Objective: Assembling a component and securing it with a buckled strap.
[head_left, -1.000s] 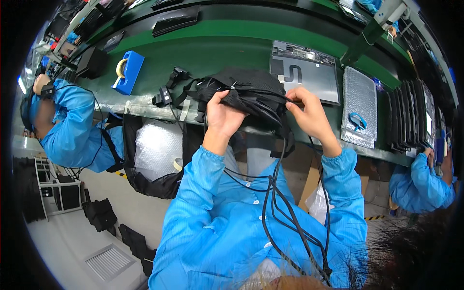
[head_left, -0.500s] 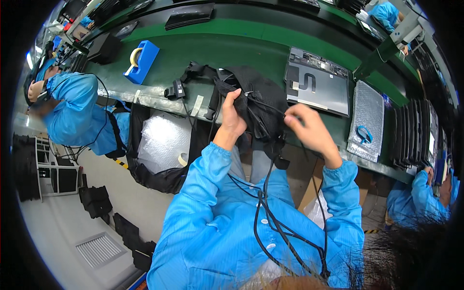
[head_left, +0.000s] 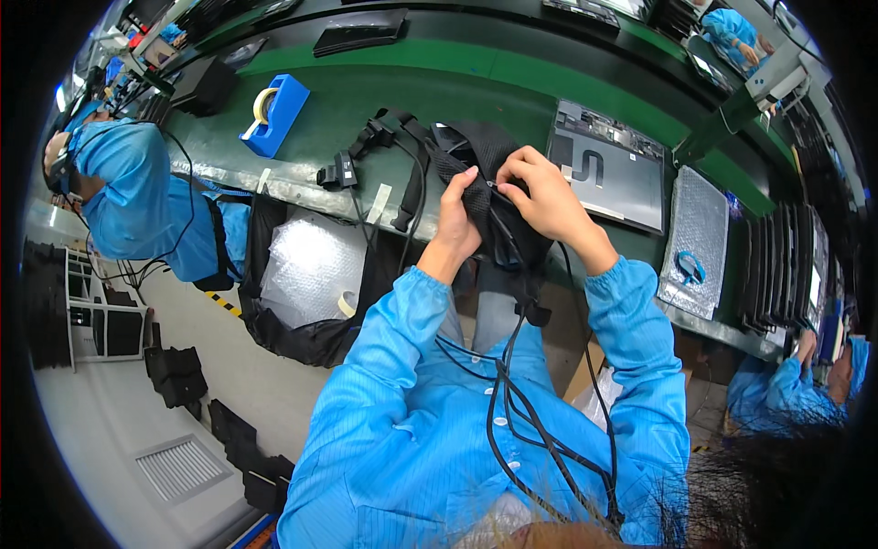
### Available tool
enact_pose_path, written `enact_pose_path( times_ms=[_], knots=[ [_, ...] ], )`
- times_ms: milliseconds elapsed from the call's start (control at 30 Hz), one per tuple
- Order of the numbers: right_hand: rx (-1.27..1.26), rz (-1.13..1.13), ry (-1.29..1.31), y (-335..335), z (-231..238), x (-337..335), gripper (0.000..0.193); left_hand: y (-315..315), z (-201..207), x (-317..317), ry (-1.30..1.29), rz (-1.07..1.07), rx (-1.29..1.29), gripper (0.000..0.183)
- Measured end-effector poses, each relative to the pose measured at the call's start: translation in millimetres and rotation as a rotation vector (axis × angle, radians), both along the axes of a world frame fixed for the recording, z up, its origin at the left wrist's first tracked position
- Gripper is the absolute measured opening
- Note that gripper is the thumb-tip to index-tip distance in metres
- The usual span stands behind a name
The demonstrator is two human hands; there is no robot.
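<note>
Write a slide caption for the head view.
Left hand and right hand on a black bag at a green bench with a tape dispenser.

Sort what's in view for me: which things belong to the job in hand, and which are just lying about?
In the job, it seems:
black bag, held in the left grip, right grip against it
black cables hanging below

Apparently just lying about:
blue tape dispenser
grey panel with exposed circuitry
bubble-wrap sheet on the right
stack of black panels

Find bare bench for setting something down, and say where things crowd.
Bare green bench lies behind the black bag, leftward to the blue tape dispenser. Rightward is crowded: grey panel, bubble-wrap sheet, row of black panels.
</note>
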State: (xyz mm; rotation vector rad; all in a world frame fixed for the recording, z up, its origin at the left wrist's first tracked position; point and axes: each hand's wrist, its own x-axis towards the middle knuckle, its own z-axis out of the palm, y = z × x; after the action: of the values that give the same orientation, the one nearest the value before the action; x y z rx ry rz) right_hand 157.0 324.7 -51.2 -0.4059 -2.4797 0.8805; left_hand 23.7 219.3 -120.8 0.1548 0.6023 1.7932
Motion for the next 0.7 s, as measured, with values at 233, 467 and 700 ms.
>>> enact_pose_path(
  times_ms=[233,467,700],
  knots=[
    [-0.183,0.033,0.001,-4,9,15,0.016,-6,-7,12,0.008,-0.018,0.032,0.031],
    [-0.376,-0.159,0.043,34,10,49,0.038,-15,24,60,0.030,0.014,0.007,0.030],
    [-0.397,0.034,-0.340,32,64,71,0.064,-27,46,135,0.032,0.010,0.023,0.033]
  ],
)
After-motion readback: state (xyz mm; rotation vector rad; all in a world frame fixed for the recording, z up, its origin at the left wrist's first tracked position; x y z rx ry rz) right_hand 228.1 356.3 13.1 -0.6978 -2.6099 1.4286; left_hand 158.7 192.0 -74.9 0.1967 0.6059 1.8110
